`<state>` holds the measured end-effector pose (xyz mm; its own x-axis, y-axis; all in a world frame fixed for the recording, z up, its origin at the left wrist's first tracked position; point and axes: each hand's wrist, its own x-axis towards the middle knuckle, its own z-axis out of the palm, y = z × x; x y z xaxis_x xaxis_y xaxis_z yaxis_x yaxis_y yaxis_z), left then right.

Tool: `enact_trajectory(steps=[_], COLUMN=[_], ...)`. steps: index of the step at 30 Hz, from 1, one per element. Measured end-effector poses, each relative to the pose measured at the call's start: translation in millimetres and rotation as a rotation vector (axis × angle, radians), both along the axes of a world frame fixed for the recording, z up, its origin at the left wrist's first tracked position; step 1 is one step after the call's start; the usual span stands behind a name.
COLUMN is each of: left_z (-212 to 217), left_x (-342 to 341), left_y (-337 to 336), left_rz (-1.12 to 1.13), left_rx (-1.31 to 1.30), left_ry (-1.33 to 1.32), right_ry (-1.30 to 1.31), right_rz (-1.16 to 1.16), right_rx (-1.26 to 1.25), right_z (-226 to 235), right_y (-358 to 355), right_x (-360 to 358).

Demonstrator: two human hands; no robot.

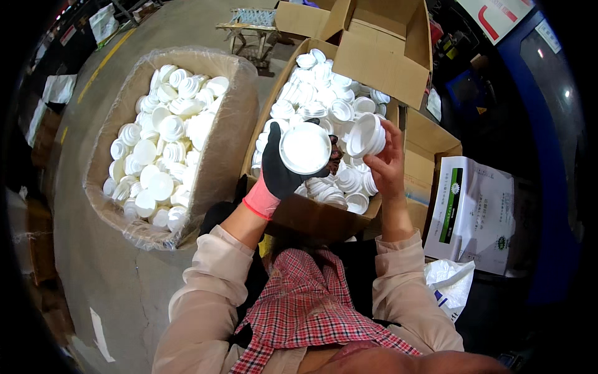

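My left hand point(280, 168), in a black glove with a pink cuff, is closed around a white round plastic lid point(305, 148) whose flat round face is turned up. Beside it my bare right hand point(387, 156) grips a few white round lids point(364, 136) nested together and tilted on edge. Both hands are raised over a cardboard box point(268, 103) heaped with similar white lids point(341, 111). Dark glove fingertips show past the far edge of the left hand's lid, and its underside is hidden.
Left of the box, a carton lined with clear plastic point(233, 115) holds many white lids. Raised cardboard flaps point(383, 65) stand at the back. A white printed carton point(478, 212) and a white bag point(450, 283) lie to the right, near a blue machine point(529, 93). A small stool point(249, 25) stands behind.
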<state>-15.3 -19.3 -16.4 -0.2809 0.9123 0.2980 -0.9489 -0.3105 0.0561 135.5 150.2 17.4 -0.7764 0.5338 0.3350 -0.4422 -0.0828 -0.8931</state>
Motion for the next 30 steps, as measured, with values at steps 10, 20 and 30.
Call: enact_trajectory(steps=[10, 20, 30], left_z=[-11, 5, -4], left_x=[21, 26, 22], left_y=[21, 10, 15], left_rz=[0.49, 0.656, 0.443], left_rx=[-0.508, -0.404, -0.405], left_ry=[0.764, 1.019, 0.538], right_ry=[-0.275, -0.239, -0.318], right_rz=[-0.281, -0.251, -0.365], right_rx=[0.862, 0.941, 0.925], right_z=[13, 14, 5], right_y=[-40, -49, -55], right_x=[-2, -10, -14])
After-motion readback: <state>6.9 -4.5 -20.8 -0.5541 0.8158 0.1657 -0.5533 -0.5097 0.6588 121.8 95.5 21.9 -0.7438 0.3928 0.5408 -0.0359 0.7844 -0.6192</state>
